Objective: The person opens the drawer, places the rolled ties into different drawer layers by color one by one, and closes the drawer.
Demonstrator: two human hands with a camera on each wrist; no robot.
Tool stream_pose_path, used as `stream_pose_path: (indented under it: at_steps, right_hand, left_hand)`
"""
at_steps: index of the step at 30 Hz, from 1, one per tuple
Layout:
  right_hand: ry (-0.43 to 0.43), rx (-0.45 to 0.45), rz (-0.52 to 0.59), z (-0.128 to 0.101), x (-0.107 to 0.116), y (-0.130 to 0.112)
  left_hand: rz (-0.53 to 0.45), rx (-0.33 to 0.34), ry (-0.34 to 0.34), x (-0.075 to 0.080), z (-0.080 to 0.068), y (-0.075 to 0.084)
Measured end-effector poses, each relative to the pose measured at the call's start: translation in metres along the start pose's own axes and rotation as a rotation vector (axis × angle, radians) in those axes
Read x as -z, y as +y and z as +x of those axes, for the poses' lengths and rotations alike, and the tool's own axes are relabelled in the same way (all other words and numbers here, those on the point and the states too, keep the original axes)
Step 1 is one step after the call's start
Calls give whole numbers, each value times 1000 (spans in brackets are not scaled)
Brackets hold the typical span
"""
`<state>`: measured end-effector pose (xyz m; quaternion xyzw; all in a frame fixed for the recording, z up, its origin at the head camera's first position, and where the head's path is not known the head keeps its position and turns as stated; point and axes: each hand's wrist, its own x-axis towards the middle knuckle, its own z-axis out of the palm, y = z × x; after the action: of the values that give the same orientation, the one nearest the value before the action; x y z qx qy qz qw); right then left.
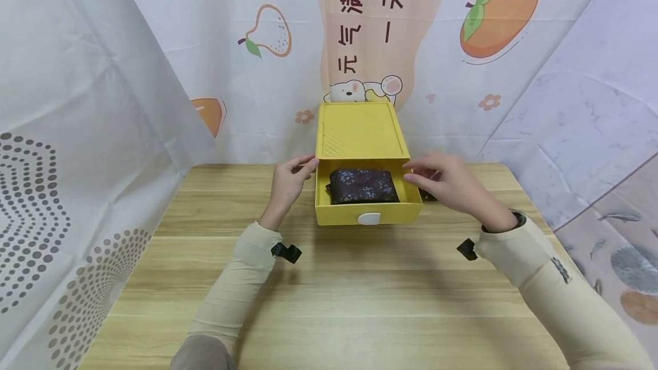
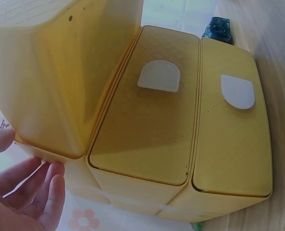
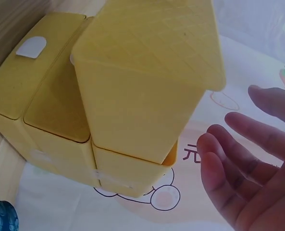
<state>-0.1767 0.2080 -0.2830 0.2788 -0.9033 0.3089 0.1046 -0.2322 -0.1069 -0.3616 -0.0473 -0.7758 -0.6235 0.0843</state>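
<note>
A yellow drawer cabinet stands at the back of the table, its top drawer pulled out. In that drawer lies a dark folded item with blue flowers, like a pouch or wallet. My left hand is at the cabinet's left side, its fingertips against the wall below the drawer in the left wrist view. Beside the right side hovers my right hand, slightly blurred. In the right wrist view, its fingers are loosely bent, apart from the cabinet, and hold nothing.
Two lower drawers with white pulls, the middle drawer and bottom drawer, are closed. A dark shiny item sits on the table right of the cabinet, partly hidden by my right hand in the head view. Printed cloth hangs behind.
</note>
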Motion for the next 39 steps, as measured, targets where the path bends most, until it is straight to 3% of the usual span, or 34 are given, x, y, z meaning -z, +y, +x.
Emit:
stream_pose_path:
  at_steps: [15,22,29,31,39]
  right_hand:
    - [-24,-162,225,-28,1,-1]
    - [-38,-203,247,-40,-4,-2]
    - [194,-228,218,-51,-11,-6]
    - [223,-231,217,-54,-12,-7]
    - [128,-308,302,-64,-22,-15]
  left_hand:
    - [9,-12,10,0,2,-1]
    - [6,-16,10,0,1,-2]
    - [1,-21,4,-1,0,-2]
    - [9,-21,4,-1,0,-2]
    - [-3,-19,4,0,0,-3]
